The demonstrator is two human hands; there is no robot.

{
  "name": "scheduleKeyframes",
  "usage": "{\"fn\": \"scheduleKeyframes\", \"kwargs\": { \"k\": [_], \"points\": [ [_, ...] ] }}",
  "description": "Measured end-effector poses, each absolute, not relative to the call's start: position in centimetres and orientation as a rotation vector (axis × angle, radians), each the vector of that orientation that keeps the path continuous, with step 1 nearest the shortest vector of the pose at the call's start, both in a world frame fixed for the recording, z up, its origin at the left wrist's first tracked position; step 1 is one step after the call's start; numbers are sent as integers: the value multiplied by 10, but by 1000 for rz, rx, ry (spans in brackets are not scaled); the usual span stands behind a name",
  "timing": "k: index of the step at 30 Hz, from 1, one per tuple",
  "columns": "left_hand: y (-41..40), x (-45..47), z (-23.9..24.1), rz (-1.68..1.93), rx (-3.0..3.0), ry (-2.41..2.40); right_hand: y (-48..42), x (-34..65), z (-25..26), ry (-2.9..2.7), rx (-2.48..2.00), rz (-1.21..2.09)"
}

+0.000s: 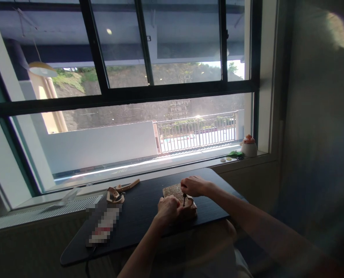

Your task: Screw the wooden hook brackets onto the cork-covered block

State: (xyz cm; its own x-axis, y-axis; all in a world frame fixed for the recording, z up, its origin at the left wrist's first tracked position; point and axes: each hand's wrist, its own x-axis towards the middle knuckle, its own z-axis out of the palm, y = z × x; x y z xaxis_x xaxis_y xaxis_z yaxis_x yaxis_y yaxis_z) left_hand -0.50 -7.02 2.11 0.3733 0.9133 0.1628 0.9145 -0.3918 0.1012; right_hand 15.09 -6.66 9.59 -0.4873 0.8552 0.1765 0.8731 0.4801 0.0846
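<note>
My right hand is closed in a fist around the top of what looks like a screwdriver; its handle is hidden. The thin dark shaft points down, nearly upright, to a light wooden piece with a curved edge. Pressed against the left side of that piece is my left hand, its fingers curled and closed on it. Behind both hands lies a speckled brown board, partly covered by them. Whether the tip sits in the wood I cannot tell.
On the left of the dark table lie wooden parts and a wooden strip. In front of them is a blurred-out long object with a cable. A white jar stands on the sill beside the window.
</note>
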Motion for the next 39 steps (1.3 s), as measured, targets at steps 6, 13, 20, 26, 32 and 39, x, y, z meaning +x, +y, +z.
{"fn": "scheduleKeyframes", "kwargs": {
  "k": [6, 13, 20, 26, 32, 39],
  "points": [
    [-69, -7, 18, -337, -2583, -1678, -70, 152, 93, -2641, -1397, -276],
    [-72, -5, 23, -310, -2601, -1732, -57, 140, 89, -2512, -1597, -239],
    [-71, -6, 20, -350, -2576, -1735, -59, 135, 88, -2436, -1653, -266],
    [-70, -7, 20, -353, -2595, -1721, -72, 139, 94, -2537, -1516, -208],
    [-76, -6, 25, -328, -2551, -1721, -83, 131, 84, -2631, -1401, -246],
    [-74, -7, 22, -339, -2560, -1686, -59, 123, 75, -2396, -1616, -191]
  ]
}}
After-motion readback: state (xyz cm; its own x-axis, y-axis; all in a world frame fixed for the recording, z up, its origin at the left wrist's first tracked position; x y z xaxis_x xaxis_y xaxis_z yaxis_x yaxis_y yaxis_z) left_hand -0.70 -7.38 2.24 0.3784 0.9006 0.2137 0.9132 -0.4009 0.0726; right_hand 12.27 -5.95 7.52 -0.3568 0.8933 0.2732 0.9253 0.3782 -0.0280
